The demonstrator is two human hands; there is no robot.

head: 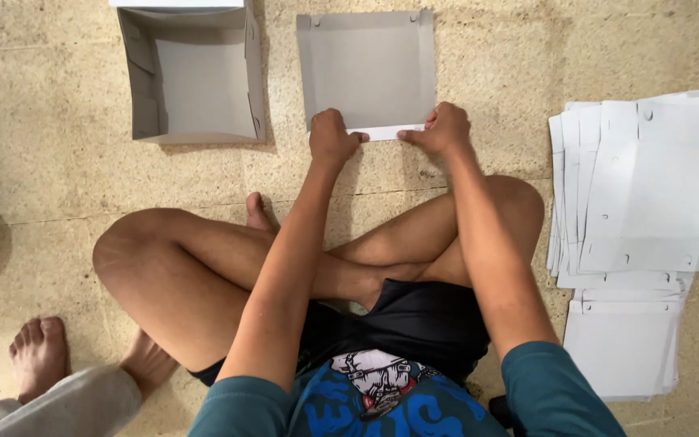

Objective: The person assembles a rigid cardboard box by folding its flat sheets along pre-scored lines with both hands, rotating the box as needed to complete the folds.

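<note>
A flat grey cardboard box blank (pixel 366 65) lies on the tiled floor in front of my crossed legs. Its near edge is folded up into a narrow white flap (pixel 382 132). My left hand (pixel 332 137) presses on the left end of that flap with fingers curled. The flap's right end is pinched by my right hand (pixel 444 128). Both hands touch the blank's near edge.
A folded-up grey open box (pixel 196 121) stands at the upper left. A stack of several white flat blanks (pixel 641 194) lies on the floor at the right. Another person's bare feet (pixel 40 354) and a grey trouser leg are at the lower left.
</note>
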